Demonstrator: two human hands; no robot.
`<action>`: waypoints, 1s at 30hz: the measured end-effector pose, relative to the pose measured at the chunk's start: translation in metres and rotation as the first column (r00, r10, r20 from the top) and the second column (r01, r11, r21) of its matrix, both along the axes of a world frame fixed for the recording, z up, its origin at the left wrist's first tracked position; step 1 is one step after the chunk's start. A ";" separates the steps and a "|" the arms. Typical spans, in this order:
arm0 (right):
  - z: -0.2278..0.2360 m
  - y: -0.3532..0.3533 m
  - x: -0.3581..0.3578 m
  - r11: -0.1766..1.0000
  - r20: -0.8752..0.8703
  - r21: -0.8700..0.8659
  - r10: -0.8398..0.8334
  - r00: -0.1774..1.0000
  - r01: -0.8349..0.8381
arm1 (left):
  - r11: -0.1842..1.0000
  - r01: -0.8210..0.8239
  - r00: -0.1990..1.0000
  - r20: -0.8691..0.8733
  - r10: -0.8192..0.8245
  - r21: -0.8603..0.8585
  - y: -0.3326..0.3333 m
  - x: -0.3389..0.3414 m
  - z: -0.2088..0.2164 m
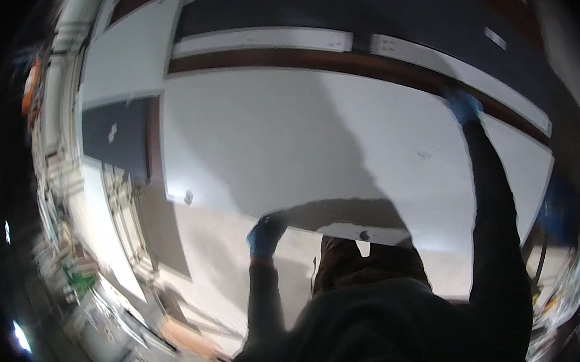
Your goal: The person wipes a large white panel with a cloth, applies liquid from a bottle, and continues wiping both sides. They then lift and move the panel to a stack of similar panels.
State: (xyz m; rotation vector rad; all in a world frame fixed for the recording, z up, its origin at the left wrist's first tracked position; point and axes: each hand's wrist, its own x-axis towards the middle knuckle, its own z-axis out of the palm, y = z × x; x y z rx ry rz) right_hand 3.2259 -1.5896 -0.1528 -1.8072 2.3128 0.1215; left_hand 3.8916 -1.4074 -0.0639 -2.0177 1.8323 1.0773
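A large white board (260, 130) spreads flat in front of me, my own shadow lying across it. My left hand (266, 237), in a blue glove, is bent over the board's near edge, its fingers closed on that edge. My right arm reaches across the board to its far edge. There my right hand (463, 107), also blue-gloved, touches the board's border; motion smears its fingers. A small dark hole (364, 235) shows near the board's front edge.
Beyond the board lie two long white strips (264, 39) (451, 70) on dark panels (415, 16). Another dark panel (116, 131) lies at the left. Blurred racks (60, 126) line the left side; a blue object (564, 212) stands at the right.
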 end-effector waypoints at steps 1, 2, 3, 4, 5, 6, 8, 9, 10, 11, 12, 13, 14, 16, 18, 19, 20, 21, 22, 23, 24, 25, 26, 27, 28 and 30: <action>0.003 -0.003 0.001 0.989 -0.083 0.148 0.017 0.996 -0.004 | 0.999 -0.050 0.999 0.001 0.050 0.012 0.003 -0.002 0.001; 0.006 0.001 0.005 0.986 -0.093 0.166 0.025 0.995 -0.009 | 0.991 0.100 0.982 -0.154 -0.113 -0.088 -0.004 -0.001 -0.001; 0.008 -0.002 0.008 0.994 -0.083 0.096 0.063 0.995 -0.055 | 0.997 -0.081 0.982 -0.172 0.077 -0.019 0.001 -0.004 -0.002; 0.011 -0.002 0.010 0.997 -0.002 0.050 -0.052 0.999 0.052 | 0.998 -0.054 0.985 -0.165 0.049 -0.026 -0.002 -0.004 -0.004; 0.014 0.002 0.013 0.984 0.057 -0.030 -0.173 0.983 0.175 | 0.999 -0.048 0.994 -0.100 0.048 0.006 -0.001 -0.005 -0.006; 0.017 0.005 0.015 0.987 0.046 0.007 -0.162 0.986 0.162 | 0.999 -0.034 0.993 -0.115 0.032 -0.020 -0.001 -0.003 -0.008; 0.024 0.013 0.020 0.959 -0.037 -0.271 -0.098 0.995 0.084 | 1.000 -0.001 1.000 -0.028 0.001 0.012 -0.003 0.001 -0.014; 0.030 0.018 0.020 0.968 -0.079 -0.239 -0.103 0.992 0.082 | 0.998 0.054 0.995 -0.089 -0.055 -0.020 -0.005 0.002 -0.017; 0.036 0.019 0.022 0.982 -0.033 -0.147 -0.122 0.992 0.116 | 0.995 0.095 0.992 -0.082 -0.095 -0.005 -0.004 0.005 -0.024; 0.046 0.018 0.021 0.942 -0.058 -0.335 -0.049 0.997 0.026 | 0.991 0.130 0.991 -0.026 -0.129 0.024 -0.005 0.007 -0.029; 0.057 0.015 0.022 0.886 -0.077 -0.459 0.026 0.997 -0.058 | 0.983 0.178 0.984 -0.030 -0.176 0.053 -0.007 0.010 -0.039; 0.070 0.012 0.023 0.835 -0.097 -0.534 0.092 0.991 -0.130 | 0.972 0.215 0.976 0.004 -0.217 0.099 -0.008 0.013 -0.050; 0.083 0.000 0.024 0.796 0.008 -0.603 0.067 0.998 -0.049 | 0.959 0.236 0.967 0.056 -0.247 0.154 -0.007 0.017 -0.062; 0.112 -0.022 0.023 0.760 0.132 -0.650 0.149 0.980 -0.028 | 0.848 0.519 0.835 0.146 -0.530 0.111 -0.007 0.027 -0.086; 0.132 -0.030 0.018 0.692 0.112 -0.721 0.176 0.978 -0.042 | 0.917 0.352 0.907 0.171 -0.384 0.189 -0.008 0.036 -0.105; 0.138 -0.025 0.013 0.687 0.152 -0.726 0.165 0.975 -0.003 | 0.893 0.421 0.896 0.083 -0.437 0.162 -0.011 0.039 -0.110; 0.139 -0.015 0.006 0.662 0.180 -0.749 0.168 0.969 0.025 | 0.859 0.476 0.873 0.018 -0.488 0.185 -0.011 0.041 -0.111; 0.135 0.008 -0.004 0.619 0.174 -0.784 0.145 0.974 0.047 | 0.815 0.509 0.849 -0.007 -0.528 0.279 -0.012 0.040 -0.110; 0.128 0.036 -0.016 0.617 0.183 -0.780 0.062 0.981 0.106 | 0.925 0.266 0.955 -0.206 -0.215 0.271 -0.012 0.038 -0.105; 0.117 0.074 -0.029 0.661 0.340 -0.696 -0.042 0.940 0.281 | 0.936 -0.012 0.935 -0.329 0.135 0.351 -0.012 0.033 -0.098; 0.106 0.119 -0.042 0.665 0.222 -0.694 -0.167 0.961 0.276 | 0.839 -0.265 0.786 -0.398 0.473 0.475 -0.012 0.027 -0.090; 0.091 0.164 -0.055 0.648 0.151 -0.644 -0.413 0.898 0.407 | 0.823 -0.419 0.703 -0.437 0.561 0.383 -0.006 0.019 -0.082; 0.080 0.221 -0.070 0.612 0.141 -0.685 -0.420 0.896 0.395 | 0.932 -0.288 0.853 -0.384 0.354 0.218 -0.008 0.013 -0.074; 0.067 0.277 -0.078 0.603 0.010 -0.494 -0.716 0.698 0.626 | 0.999 0.007 0.967 -0.253 -0.017 -0.039 -0.002 0.007 -0.068; 0.051 0.329 -0.082 0.460 0.015 -0.469 -0.849 0.528 0.753 | 0.761 0.643 0.755 0.234 -0.612 -0.087 -0.009 0.005 -0.066; 0.029 0.433 -0.095 0.470 -0.089 -0.451 -0.869 0.486 0.758 | 0.841 0.518 0.853 0.167 -0.495 -0.153 -0.004 0.001 -0.066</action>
